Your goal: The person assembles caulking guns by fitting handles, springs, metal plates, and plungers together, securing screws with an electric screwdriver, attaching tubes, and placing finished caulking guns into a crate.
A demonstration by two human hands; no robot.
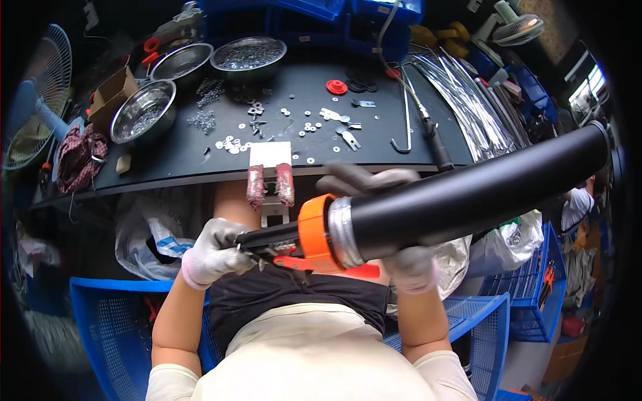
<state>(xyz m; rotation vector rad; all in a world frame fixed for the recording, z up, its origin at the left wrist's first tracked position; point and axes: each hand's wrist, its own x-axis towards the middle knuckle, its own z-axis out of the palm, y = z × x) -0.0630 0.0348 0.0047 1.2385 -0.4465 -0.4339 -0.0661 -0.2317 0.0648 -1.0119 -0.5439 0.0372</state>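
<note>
The black tube extends from the centre of the frame to the upper right, inclined upward to the right and overlapping the near edge of the surface in view. A silver band and an orange collar encircle its left end; a red lever sits at the collar's lower side. A narrower black shaft projects left of the collar. The left grip, a gloved hand, is closed on the shaft's left end. The right grip, also gloved, holds the tube near the band, with blurred fingers above and the rest of the hand below. Above the collar, at frame centre, stand two wrapped posts beside a white plate. Upper centre: washers, metal clips and a red knob lie on the surface. Upper left: three metal bowls. Upper right: a hooked rod and bundled rods. Lower left and lower right: blue crates.
</note>
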